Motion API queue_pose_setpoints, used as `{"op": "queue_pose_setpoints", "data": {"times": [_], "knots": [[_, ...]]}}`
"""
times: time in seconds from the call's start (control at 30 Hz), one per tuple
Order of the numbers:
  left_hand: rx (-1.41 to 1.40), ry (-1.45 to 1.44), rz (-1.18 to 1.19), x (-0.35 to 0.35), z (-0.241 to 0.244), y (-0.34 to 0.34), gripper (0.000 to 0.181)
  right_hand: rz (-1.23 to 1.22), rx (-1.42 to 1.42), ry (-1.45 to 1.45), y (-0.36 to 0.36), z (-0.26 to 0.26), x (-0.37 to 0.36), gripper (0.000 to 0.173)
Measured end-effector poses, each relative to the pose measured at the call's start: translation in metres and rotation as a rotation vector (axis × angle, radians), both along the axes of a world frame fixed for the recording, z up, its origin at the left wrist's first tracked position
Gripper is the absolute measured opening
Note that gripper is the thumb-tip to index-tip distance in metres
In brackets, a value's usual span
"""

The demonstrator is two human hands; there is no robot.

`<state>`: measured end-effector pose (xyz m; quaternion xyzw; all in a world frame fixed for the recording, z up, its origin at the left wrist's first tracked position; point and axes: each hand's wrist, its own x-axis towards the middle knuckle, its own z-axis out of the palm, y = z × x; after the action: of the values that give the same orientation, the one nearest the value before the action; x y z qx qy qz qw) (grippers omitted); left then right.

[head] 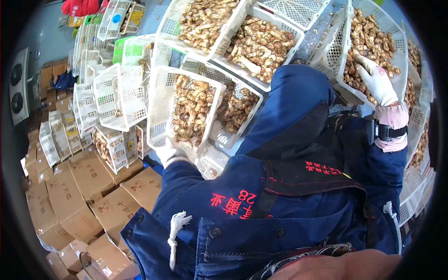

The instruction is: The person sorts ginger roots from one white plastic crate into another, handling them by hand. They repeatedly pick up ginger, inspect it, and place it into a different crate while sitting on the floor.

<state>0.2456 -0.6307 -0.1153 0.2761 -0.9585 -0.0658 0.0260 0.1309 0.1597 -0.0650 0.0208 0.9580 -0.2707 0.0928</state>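
Observation:
My left hand (pixel 170 153), in a white glove, grips the near rim of a white perforated plastic crate (pixel 159 105). Brown-capped mushrooms with pale stems (pixel 194 108) lie along its right side, while its left part shows bare floor. My right hand (pixel 379 82), gloved too, with dirty fingertips, reaches into a larger white crate (pixel 399 45) at the right. Its fingers rest on a heap of mushrooms (pixel 372 36); whether they hold one is hidden. Beneath the left crate's right edge sits another crate of darker mushrooms (pixel 236 108).
Two mushroom-filled crates (pixel 257 45) stand ahead of my knee. Stacked white crates (pixel 120 94) and cardboard boxes (pixel 101 206) crowd the left. A person in dark blue (pixel 64 80) is far left; a red garment (pixel 80 7) shows at the top. More crates (pixel 418 140) line the right.

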Motion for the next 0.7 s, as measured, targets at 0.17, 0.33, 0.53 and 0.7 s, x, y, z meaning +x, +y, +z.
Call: {"op": "queue_pose_setpoints", "data": {"times": [0.17,0.33,0.53,0.7], "knots": [[-0.315,-0.633,-0.06,0.165,-0.052,-0.029,0.042,0.033,0.017,-0.006,-0.011,0.003,-0.006,0.038],[-0.064,-0.837,-0.045,0.114,-0.01,0.052,0.037,-0.054,0.056,-0.029,-0.015,0.013,0.005,0.037],[0.141,-0.663,0.136,0.118,0.006,0.047,0.038,-0.014,0.114,-0.081,-0.011,-0.003,0.002,0.04],[0.302,-0.323,0.076,0.109,-0.033,0.023,0.04,-0.007,0.11,-0.116,-0.013,-0.005,0.0,0.04]]}}
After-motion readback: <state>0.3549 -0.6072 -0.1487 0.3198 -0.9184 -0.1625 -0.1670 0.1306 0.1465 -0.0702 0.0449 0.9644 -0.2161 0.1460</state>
